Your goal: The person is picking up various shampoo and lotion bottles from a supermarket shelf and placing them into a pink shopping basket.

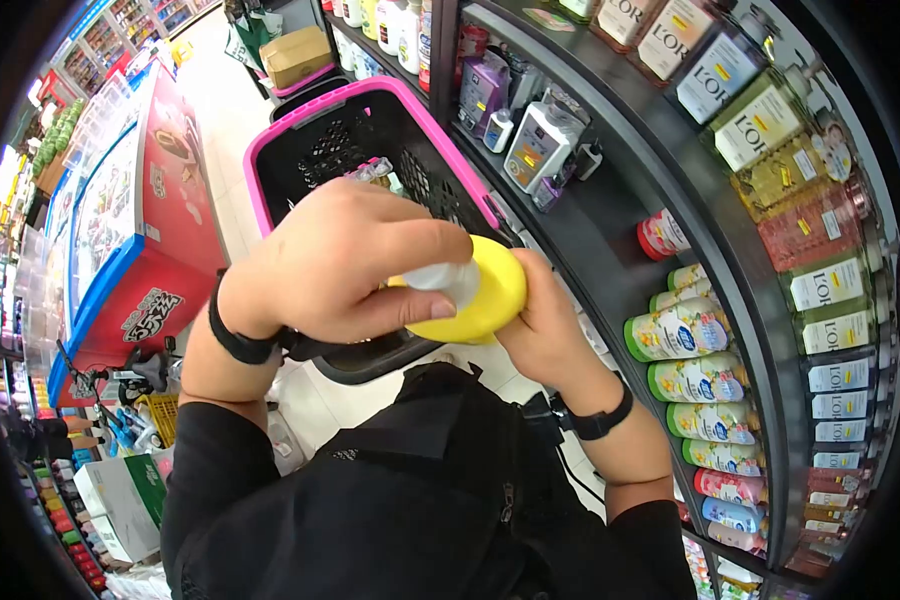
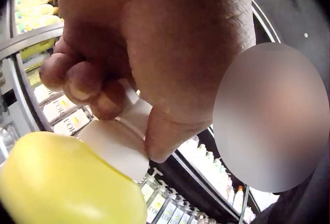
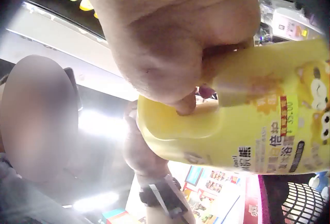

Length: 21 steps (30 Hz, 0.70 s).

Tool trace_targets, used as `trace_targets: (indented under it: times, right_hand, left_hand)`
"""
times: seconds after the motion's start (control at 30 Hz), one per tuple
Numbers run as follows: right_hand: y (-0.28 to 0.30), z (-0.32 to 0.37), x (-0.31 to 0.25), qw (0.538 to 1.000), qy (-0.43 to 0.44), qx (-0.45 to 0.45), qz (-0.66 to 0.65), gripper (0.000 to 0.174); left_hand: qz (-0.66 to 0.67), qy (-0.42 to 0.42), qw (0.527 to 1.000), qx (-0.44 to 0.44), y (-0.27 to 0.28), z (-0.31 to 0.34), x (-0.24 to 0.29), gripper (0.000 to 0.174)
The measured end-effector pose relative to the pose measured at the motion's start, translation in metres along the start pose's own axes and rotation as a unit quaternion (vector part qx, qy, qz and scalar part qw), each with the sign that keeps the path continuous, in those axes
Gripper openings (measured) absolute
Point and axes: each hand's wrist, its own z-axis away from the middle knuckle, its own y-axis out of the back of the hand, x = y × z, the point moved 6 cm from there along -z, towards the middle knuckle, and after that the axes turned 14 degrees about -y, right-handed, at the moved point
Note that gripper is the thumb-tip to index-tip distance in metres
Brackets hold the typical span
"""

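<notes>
My left hand (image 1: 335, 265) pinches the white cap (image 1: 442, 283) of a yellow body wash bottle (image 1: 495, 290) between thumb and curled fingers. In the left wrist view, the thumb and fingertips of this hand (image 2: 149, 54) lie against the white top (image 2: 113, 147). My right hand (image 1: 542, 315) holds the bottle from the other side. In the right wrist view, the right hand (image 3: 170, 49) grips the built-in handle, its fingers passing into the opening. The bottle body (image 3: 247, 126) there shows a cartoon animal and a red price sticker.
A black shopping basket with a pink rim (image 1: 255, 185) stands behind the hands, with some goods inside. Shelves at right carry clear pump bottles (image 1: 760, 130), several green-and-white bottles (image 1: 680, 332) and a white jug (image 1: 540, 145). A red chest freezer (image 1: 175, 230) stands at left.
</notes>
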Motion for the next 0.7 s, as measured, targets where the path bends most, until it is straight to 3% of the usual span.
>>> trace_targets:
  times: [0.03, 0.13, 0.17, 0.27, 0.33, 0.4, 0.47, 0.53, 0.6, 0.67, 0.7]
  right_hand:
    - [-0.01, -0.011, 0.012, 0.999, -0.013, -0.025, -0.017, 0.042]
    - [-0.015, -0.021, 0.004, 0.994, 0.056, 0.013, 0.093, 0.05]
    - [-0.014, -0.023, 0.019, 0.988, 0.013, -0.028, 0.154, 0.062]
    - [0.005, 0.002, 0.067, 0.993, -0.1, 0.012, 0.062, 0.062]
    - [0.021, 0.044, 0.13, 0.979, -0.191, 0.065, -0.001, 0.064]
    - [0.037, 0.091, 0.168, 0.932, -0.333, 0.106, 0.096, 0.063]
    - [0.047, 0.154, 0.218, 0.899, -0.337, 0.103, 0.259, 0.064]
    - [0.047, 0.213, 0.245, 0.846, -0.412, 0.074, 0.331, 0.061]
    - [0.043, 0.281, 0.289, 0.844, -0.426, 0.082, 0.314, 0.059]
    - [0.035, 0.317, 0.297, 0.778, -0.587, 0.063, 0.215, 0.062]
    - [0.03, 0.33, 0.3, 0.772, -0.593, 0.043, 0.227, 0.059]
  left_hand:
    - [-0.007, 0.014, 1.0, -0.011, 0.003, 0.003, -0.008, 0.029]
    - [-0.009, 0.025, 0.996, -0.083, -0.004, 0.014, -0.04, 0.027]
    - [-0.014, 0.028, 0.996, -0.085, -0.01, 0.019, -0.05, 0.026]
    - [-0.032, 0.078, 0.981, -0.177, -0.037, 0.043, -0.089, 0.027]
    - [-0.031, 0.085, 0.973, -0.211, -0.06, 0.064, -0.112, 0.028]
    - [-0.034, 0.102, 0.963, -0.247, -0.081, 0.084, -0.133, 0.028]
    - [-0.037, 0.127, 0.949, -0.288, -0.101, 0.102, -0.15, 0.027]
    - [-0.022, 0.154, 0.935, -0.318, -0.122, 0.118, -0.167, 0.029]
    - [-0.011, 0.174, 0.929, -0.326, -0.144, 0.137, -0.188, 0.03]
    - [0.008, 0.211, 0.922, -0.325, -0.166, 0.158, -0.209, 0.031]
    - [0.01, 0.221, 0.914, -0.34, -0.18, 0.171, -0.219, 0.031]
